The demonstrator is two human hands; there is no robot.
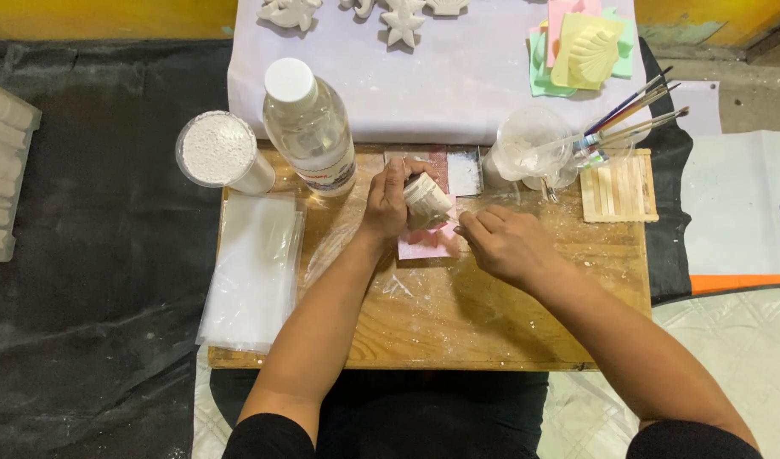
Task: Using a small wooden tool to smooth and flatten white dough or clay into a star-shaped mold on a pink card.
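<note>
The left hand (388,202) had its grip wrapped round a small plaster-smeared cup (427,202), tipped on its side just above a pink mould (428,244) near the far middle of the wooden bench (458,323). The right hand (507,244) lay beside the cup's mouth with its fingers curled close; whether its grip pinched a tool or only steadied the mould, I could not tell. It looked like the filling stage, wet mix going from cup to mould, and the move in hand seemed to ask for a slow, steady tilt so that nothing ran over the soft rim.

Toward the bench's far left corner stood a clear plastic bottle (310,127) with a white cap, and beside it a tub of dry white powder (217,150), chalky and fine. A stack of glossy clear sheets (256,268) lay along the left edge. At the far right corner a cloudy mixing cup (530,144) sat beside thin paintbrushes (632,115) and a small raft of pale craft sticks (619,187). Beyond the bench, matt white cast figures (404,21) dried on a white sheet, beside pastel moulds (587,51), one ribbed like a shell
</note>
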